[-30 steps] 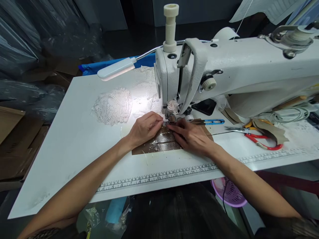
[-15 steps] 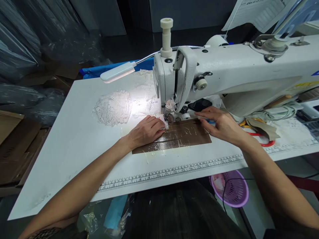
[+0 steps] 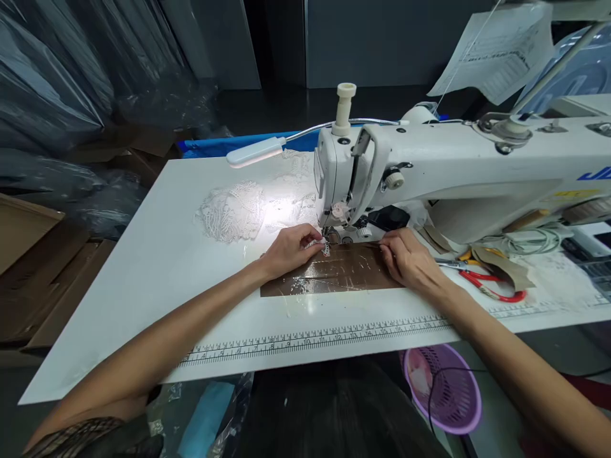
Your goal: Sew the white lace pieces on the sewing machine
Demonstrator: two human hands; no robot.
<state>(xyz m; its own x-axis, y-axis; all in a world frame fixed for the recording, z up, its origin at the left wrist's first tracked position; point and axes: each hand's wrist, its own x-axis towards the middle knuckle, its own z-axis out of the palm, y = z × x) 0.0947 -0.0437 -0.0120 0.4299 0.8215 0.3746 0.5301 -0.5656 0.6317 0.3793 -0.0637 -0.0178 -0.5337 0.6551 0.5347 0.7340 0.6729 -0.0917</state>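
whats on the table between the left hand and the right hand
In the head view, a bare stretch of the brown taped patch lies between the left hand and the right hand; the sewing machine's presser foot sits just behind that stretch.

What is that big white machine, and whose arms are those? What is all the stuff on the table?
The picture comes from a camera worn on a person's head, so you look down at that person's own two arms. The big white thing is a sewing machine. A little lamp on a bendy neck shines on the white table. The left hand pinches a tiny piece of white lace right by the needle. The right hand rests on the brown taped patch beside it; whether it holds anything I cannot tell. More white lace lies behind. Red-handled scissors lie to the right, a ruler strip runs along the front edge, and a purple basket sits under the table.
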